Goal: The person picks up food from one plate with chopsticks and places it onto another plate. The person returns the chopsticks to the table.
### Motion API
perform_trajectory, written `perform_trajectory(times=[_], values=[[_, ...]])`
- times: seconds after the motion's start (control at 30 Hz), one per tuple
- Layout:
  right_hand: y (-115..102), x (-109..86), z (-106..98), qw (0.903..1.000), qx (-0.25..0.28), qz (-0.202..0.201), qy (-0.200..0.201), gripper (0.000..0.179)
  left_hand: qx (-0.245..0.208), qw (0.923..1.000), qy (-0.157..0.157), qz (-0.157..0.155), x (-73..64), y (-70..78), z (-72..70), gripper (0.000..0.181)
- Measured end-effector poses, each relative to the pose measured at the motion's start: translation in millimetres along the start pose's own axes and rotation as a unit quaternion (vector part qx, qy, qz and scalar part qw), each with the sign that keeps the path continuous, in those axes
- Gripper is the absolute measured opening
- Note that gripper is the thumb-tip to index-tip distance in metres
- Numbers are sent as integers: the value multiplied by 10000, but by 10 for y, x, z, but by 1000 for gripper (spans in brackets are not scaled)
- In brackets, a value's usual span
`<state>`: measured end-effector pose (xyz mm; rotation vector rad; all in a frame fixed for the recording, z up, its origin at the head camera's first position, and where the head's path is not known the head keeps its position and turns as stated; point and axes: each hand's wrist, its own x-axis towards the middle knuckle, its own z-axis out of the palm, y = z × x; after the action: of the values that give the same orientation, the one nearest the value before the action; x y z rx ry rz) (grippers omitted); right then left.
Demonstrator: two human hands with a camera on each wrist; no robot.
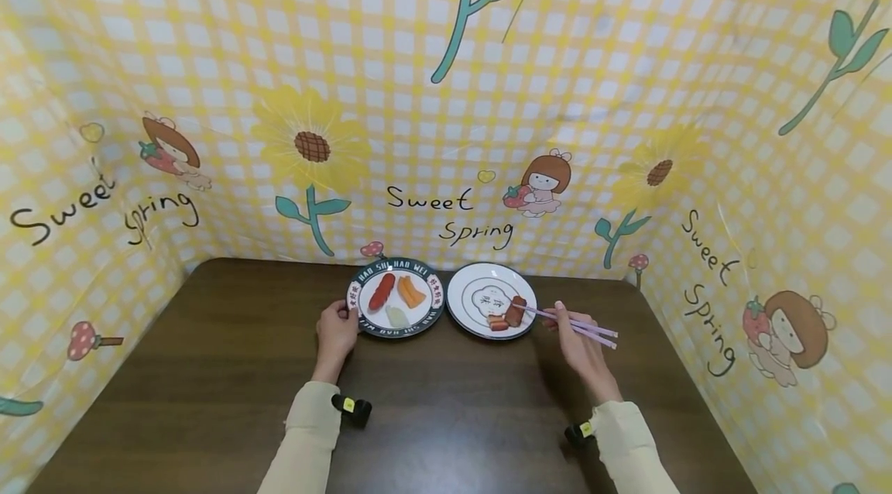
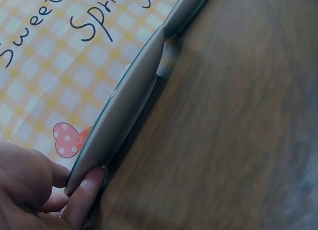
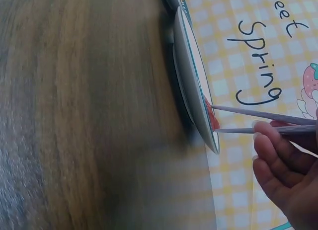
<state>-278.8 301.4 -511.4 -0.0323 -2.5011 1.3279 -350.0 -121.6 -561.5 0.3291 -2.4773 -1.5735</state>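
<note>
My left hand (image 1: 337,335) holds the rim of a plate with a dark green lettered border (image 1: 433,316); in the left wrist view its thumb and fingers pinch the edge. On that plate lie a red sausage (image 1: 382,292), some orange strips (image 1: 411,291) and a pale green piece (image 1: 397,316). In my right hand (image 1: 581,343) is a pair of light purple chopsticks (image 3: 243,111). Their tips reach over the rim of a white plate (image 1: 462,294) to a brown piece of food (image 1: 516,311). Beside it lies a reddish striped piece (image 1: 497,322).
Both plates stand side by side near the back edge of the dark wooden table (image 1: 446,401). A yellow-checked cloth (image 1: 446,145) printed with flowers and words rises behind and on both sides. Each wrist wears a black strap-on device (image 1: 358,411).
</note>
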Motion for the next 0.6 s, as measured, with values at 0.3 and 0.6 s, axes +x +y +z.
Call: perform_trajectory(times=[0.3, 0.6], values=[[17, 12, 113, 9975, -256, -143, -636, 43, 36, 10000, -80, -23, -11, -18, 8, 41], [-86, -39, 201, 9634, -885, -2497, -417, 21, -48, 9999, -109, -118, -3, 2, -7, 41]])
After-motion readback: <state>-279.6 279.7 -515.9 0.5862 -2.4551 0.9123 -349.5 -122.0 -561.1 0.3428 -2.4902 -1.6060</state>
